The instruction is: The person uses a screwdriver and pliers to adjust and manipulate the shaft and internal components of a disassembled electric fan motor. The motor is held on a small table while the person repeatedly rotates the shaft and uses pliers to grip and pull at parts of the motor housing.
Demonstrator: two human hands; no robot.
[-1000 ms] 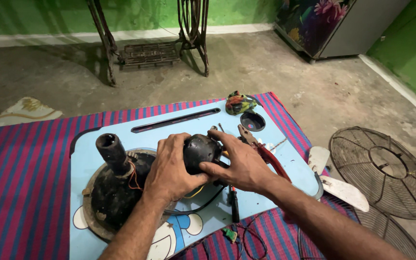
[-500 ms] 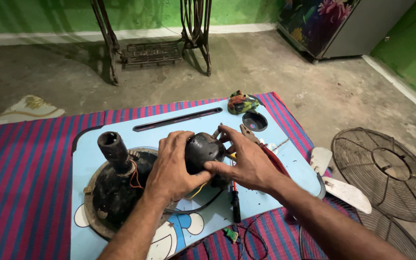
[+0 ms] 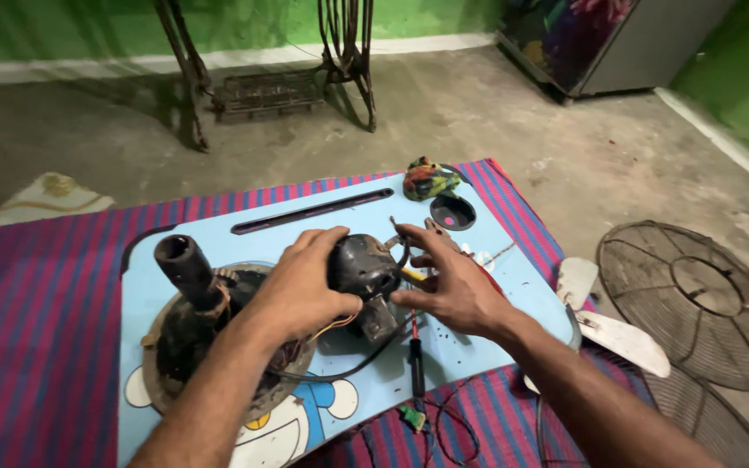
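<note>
- Left hand (image 3: pixel 301 290) fingers wrapped over the black motor housing (image 3: pixel 361 269) on the blue surface (image 3: pixel 496 286).
- Right hand (image 3: pixel 452 286) fingers spread, steadying it.
- Risk: thin wires (image 3: pixel 340 325) could snag or tear if twisted.

I see both of my forearms bare up to the frame edge, no sleeves showing. My left hand (image 3: pixel 301 290) and right hand (image 3: pixel 454 290) wear no gloves, rings, or watch, and both wrists are bare too.
</note>
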